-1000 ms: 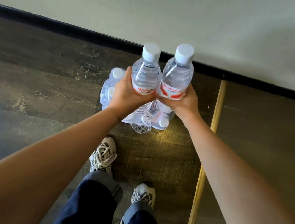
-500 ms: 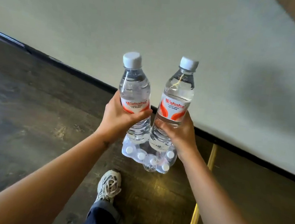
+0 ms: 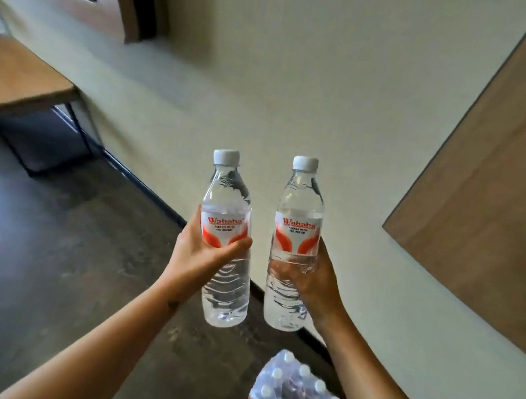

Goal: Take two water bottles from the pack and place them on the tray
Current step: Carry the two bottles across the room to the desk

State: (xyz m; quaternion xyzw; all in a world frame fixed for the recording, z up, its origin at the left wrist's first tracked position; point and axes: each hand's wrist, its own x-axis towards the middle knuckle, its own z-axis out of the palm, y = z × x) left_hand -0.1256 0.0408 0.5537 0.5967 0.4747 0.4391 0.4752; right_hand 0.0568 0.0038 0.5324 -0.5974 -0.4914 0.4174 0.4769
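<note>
Two clear water bottles held upright side by side at centre frame, close but not touching: left bottle in the left hand, right bottle in the right hand. Both full, white caps on, so likely fairly heavy for their size; thin ribbed plastic, probably giving a little under a squeeze and slick if wet. Best taken around the middle, at or just under the red-and-white label, as here. Left hand closed around its bottle, thumb across the lower label. Right hand wrapped around the waist of the other, fingers showing through the water. Lower down at 5 o'clock, on the dark floor, the shrink-wrapped pack with a hollow among the remaining caps. Beyond, a pale wall; at 9 to 10 o'clock a wooden table, at 3 o'clock a wooden panel. No tray in view; carrying step judged under way, placing not yet done
</note>
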